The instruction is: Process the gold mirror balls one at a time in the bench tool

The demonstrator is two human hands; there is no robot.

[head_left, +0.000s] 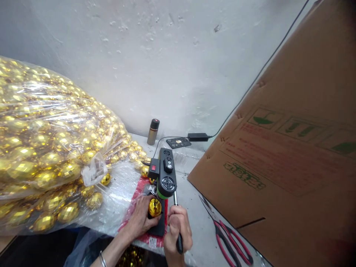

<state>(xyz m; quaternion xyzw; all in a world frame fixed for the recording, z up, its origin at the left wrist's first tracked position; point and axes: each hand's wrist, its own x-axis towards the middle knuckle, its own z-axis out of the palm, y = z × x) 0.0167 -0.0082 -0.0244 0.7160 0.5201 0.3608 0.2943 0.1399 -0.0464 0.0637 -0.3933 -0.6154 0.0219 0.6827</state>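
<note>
Left hand point(141, 216): I see it grasping the gold faceted ball point(155, 207).
Gold faceted ball: just in front of the black lever press point(167, 171).
Right hand point(178, 224): clenched round the black lever handle point(180, 244).
Scissors point(216, 220): beside the cardboard box point(278, 155).

Around the machine point(167, 171) on my bench point(200, 233), the bag point(55, 129) lies at ten o'clock, the carton point(278, 144) at two, and the scissors point(219, 224) at four.
</note>
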